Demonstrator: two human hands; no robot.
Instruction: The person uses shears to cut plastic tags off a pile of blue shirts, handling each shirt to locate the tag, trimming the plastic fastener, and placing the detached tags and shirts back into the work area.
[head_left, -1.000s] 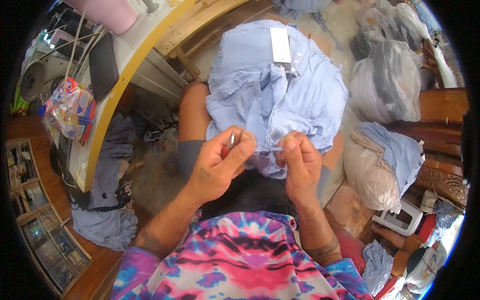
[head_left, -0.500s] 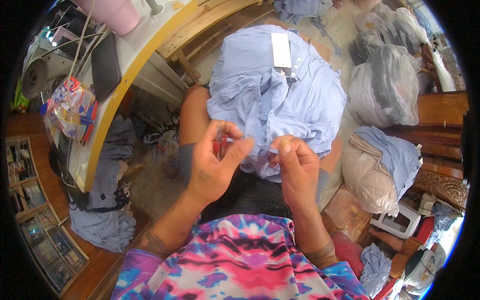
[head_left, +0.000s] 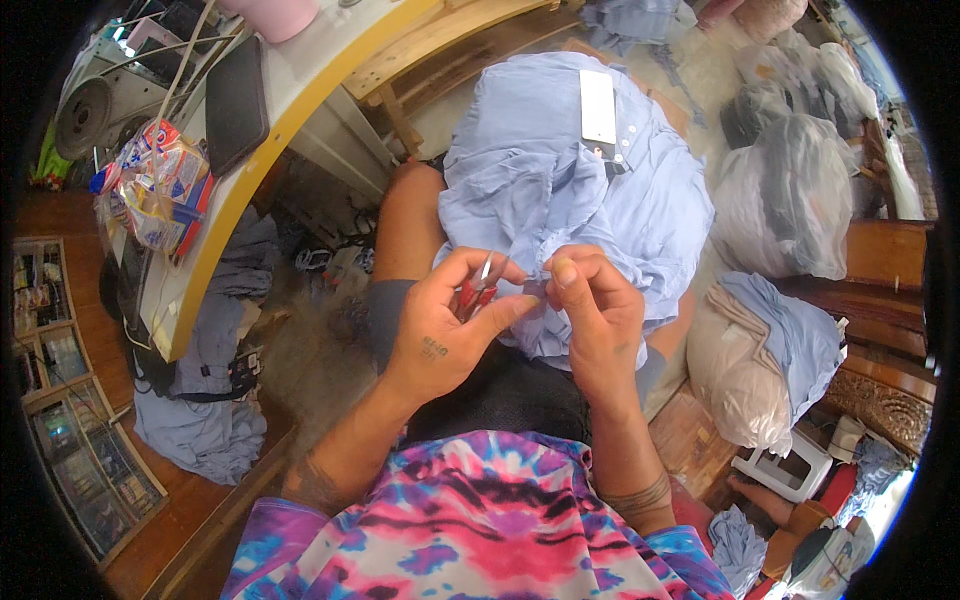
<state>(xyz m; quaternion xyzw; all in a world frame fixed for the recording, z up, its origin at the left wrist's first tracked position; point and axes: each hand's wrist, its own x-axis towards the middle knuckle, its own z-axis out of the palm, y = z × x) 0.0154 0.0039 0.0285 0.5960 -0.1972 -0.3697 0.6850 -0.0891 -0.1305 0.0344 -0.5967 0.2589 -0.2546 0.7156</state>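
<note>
A bulky light-blue garment (head_left: pixel 510 130) is heaped over my lap and between my knees. My left hand (head_left: pixel 435 335) is closed around small red-handled thread snips (head_left: pixel 477 293), with the metal blades pointing up past the index finger. Its thumb and index finger reach to the cloth edge beside my right hand. My right hand (head_left: pixel 603 315) pinches a gathered edge of the garment between thumb and fingers. Whether a thread lies between the fingertips is too small to tell. On top of the garment rests a white rectangular card (head_left: pixel 598 106), with small white buttons (head_left: pixel 621 152) beside it.
At the left stands a white table with a yellow edge (head_left: pixel 290 125), bearing a black phone-like slab (head_left: pixel 237 105) and a colourful plastic packet (head_left: pixel 165 190). Blue cloth (head_left: pixel 205 420) hangs below it. Stuffed plastic bags (head_left: pixel 785 200) and a white stool (head_left: pixel 785 465) stand at the right.
My left hand has come closer to my right, and the snips have turned into clearer view. The whole view has shifted slightly; my right hand keeps its pinch on the cloth.
</note>
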